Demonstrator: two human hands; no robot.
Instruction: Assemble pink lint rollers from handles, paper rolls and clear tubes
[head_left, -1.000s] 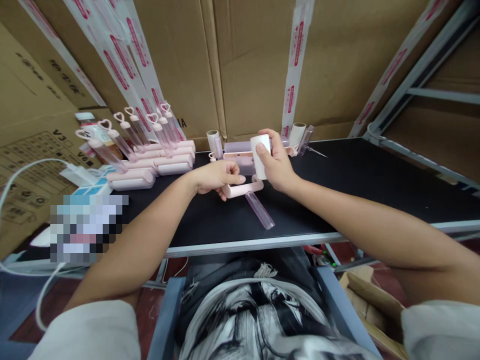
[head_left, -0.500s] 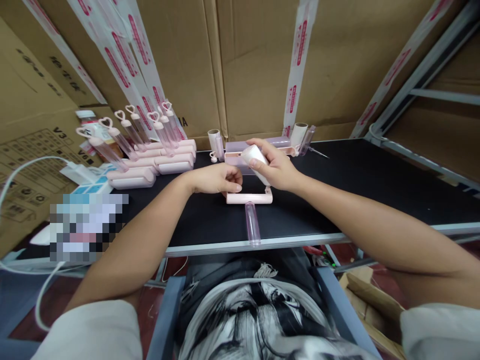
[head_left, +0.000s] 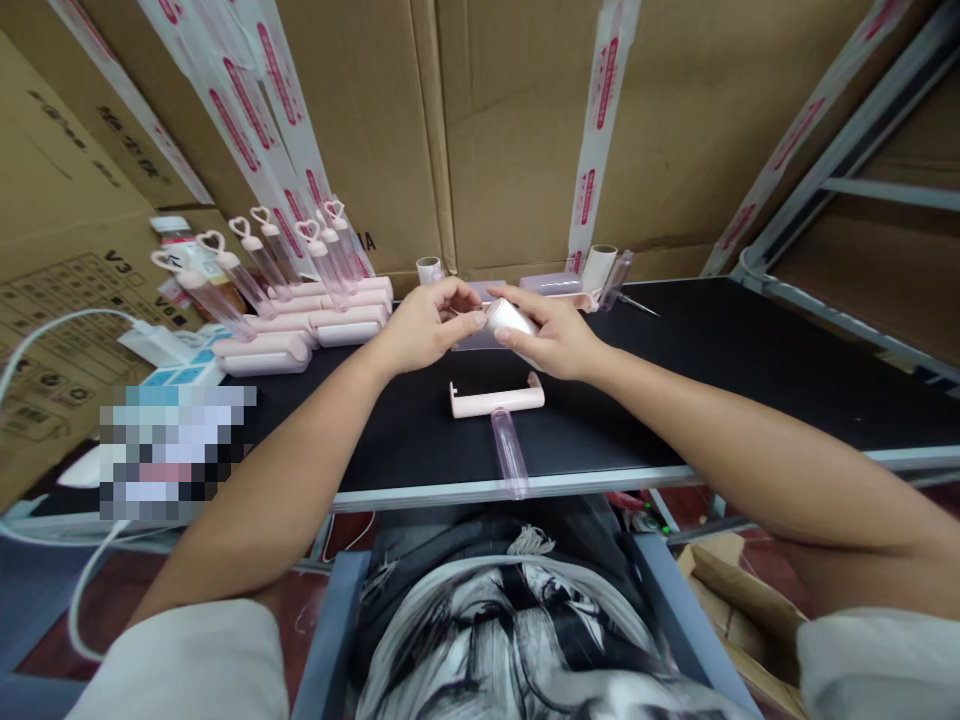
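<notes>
From where I stand, the right hand [head_left: 566,335] has its fingers wrapped round a white cylindrical roll [head_left: 511,318], thumb along the near side, just above the middle of the frame. The roll's long axis slants from upper left to lower right, one round end tipped up toward the left hand [head_left: 431,325]. That hand is half curled, its fingertips right at this end; whether they pinch anything I cannot tell.

Below, at the centre, a pale pink plastic bracket [head_left: 499,402] lies nearly level from left to right, its short arms pointing up the frame. From its middle a clear purple-tinted tube [head_left: 511,455] runs down to the silver metal table edge [head_left: 585,486], leaning slightly right.

The tabletop [head_left: 750,370] is matt black. At the upper left stand pink rollers with heart-looped clear handles [head_left: 322,262]. Brown cardboard [head_left: 510,140] walls the back, crossed by red-printed clear tape [head_left: 600,110], and grey metal shelving [head_left: 810,185] rises at the upper right.
</notes>
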